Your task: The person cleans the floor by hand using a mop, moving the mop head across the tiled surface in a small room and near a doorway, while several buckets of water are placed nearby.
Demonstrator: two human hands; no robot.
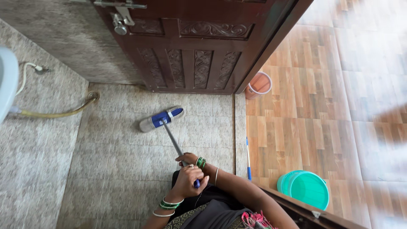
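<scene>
You have no packages, labels, signs or screens in view here. Nothing around you carries a printed panel or a display.

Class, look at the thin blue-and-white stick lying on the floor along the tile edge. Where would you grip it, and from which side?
Grip the thin blue-and-white stick around its white middle, coming from above. It lies flat along the seam between the grey stone floor and the wood-pattern tiles, so only its top and sides are free. Both hands are around the mop handle beside it.
</scene>
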